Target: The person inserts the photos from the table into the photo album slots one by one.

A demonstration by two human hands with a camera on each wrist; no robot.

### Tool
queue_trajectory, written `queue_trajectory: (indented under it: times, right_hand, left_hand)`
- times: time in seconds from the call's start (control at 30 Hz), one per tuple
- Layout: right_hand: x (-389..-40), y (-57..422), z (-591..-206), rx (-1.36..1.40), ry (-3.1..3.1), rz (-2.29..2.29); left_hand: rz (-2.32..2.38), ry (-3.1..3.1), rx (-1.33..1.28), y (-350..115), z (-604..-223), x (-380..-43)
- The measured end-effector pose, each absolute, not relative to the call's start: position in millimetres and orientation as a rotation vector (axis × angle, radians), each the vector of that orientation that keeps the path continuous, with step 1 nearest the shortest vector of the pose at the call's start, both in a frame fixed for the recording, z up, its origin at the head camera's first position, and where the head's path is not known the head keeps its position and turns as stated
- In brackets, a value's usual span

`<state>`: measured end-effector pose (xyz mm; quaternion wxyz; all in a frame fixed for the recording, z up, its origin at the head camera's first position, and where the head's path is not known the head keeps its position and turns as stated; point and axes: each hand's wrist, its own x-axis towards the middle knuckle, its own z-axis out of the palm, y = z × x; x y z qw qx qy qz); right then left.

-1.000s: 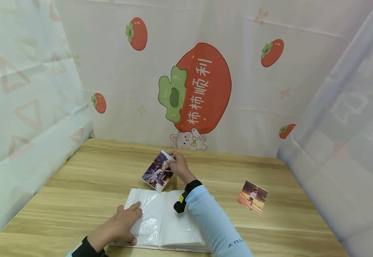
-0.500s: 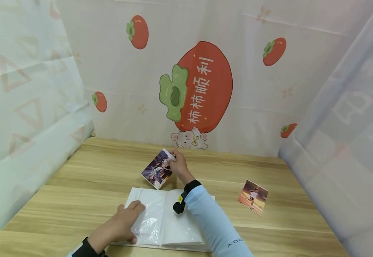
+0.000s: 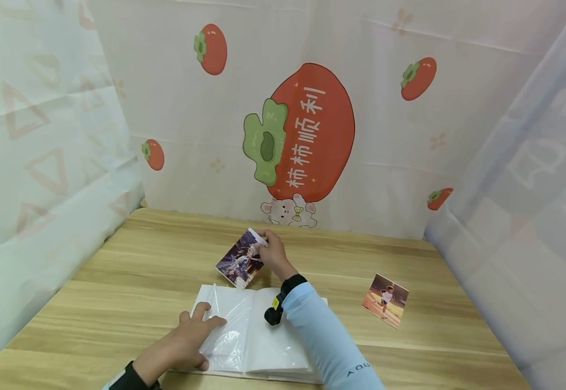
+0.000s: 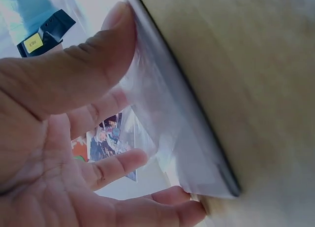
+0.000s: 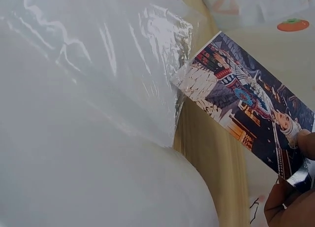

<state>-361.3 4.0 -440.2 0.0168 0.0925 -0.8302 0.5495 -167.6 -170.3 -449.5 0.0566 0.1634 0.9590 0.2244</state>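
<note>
Photo [image 3: 241, 261] is edge-pinched in the right hand [image 3: 274, 253]; spread left hand [image 3: 185, 340] touches the album [image 3: 274, 349], tabletop [image 3: 175, 235] beyond both.

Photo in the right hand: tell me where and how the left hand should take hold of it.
In the head view, the left corner looks best, pinched from the left between thumb and finger: the thin photo juts out bare there, the right hand grips its opposite end, and its bottom corner sits close to the open album.
</note>
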Motion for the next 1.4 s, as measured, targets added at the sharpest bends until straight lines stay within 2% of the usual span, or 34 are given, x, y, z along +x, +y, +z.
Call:
queue_trajectory:
  times: [0.4, 1.4]
  right_hand:
    - [-357.6, 2.5, -438.1, 0.305, -2.587, 1.764]
    - [-351.1, -1.5, -428.7, 0.555, -2.792, 1.401]
  left_hand:
    - [0.692, 2.901, 0.477, -170.3, -451.5, -167.2]
    - [0.713, 2.863, 0.474, -172.6, -451.3, -165.6]
